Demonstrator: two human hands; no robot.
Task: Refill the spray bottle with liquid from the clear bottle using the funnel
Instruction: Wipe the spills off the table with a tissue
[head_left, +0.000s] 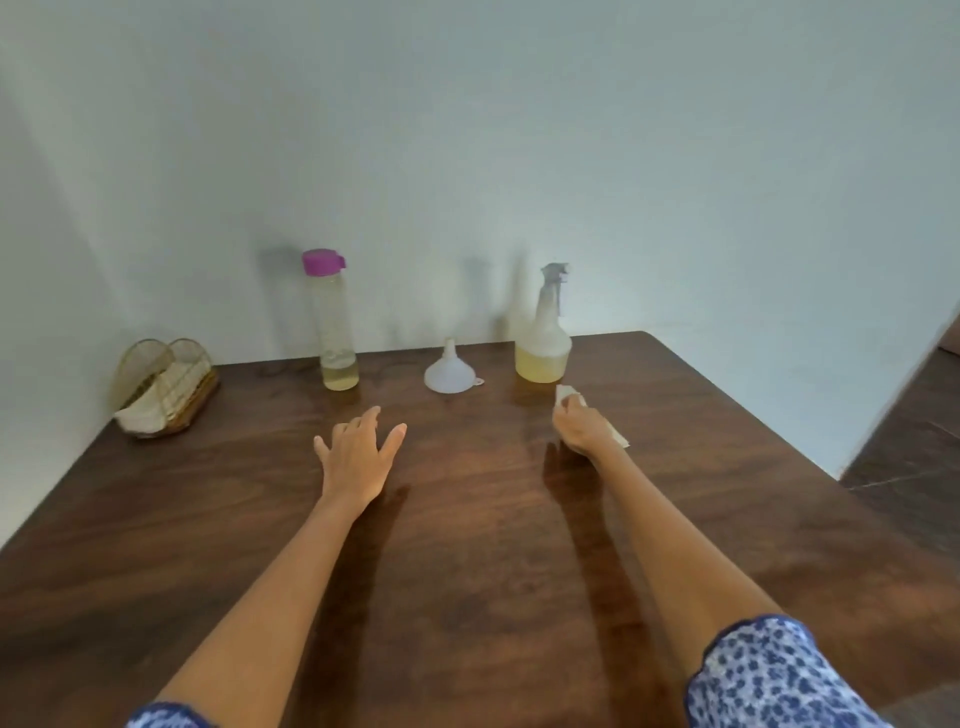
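A tall clear bottle with a purple cap stands at the back left of the wooden table, a little yellowish liquid at its bottom. A white funnel sits upside down, spout up, in the middle. To its right stands the spray bottle, trigger head on, with yellow liquid in its lower part. My left hand lies flat on the table, fingers spread, in front of the clear bottle. My right hand holds a white tissue against the table just in front of the spray bottle.
A gold wire holder with white napkins stands at the table's back left corner. A pale wall runs behind the table. The table's right edge drops to a dark floor.
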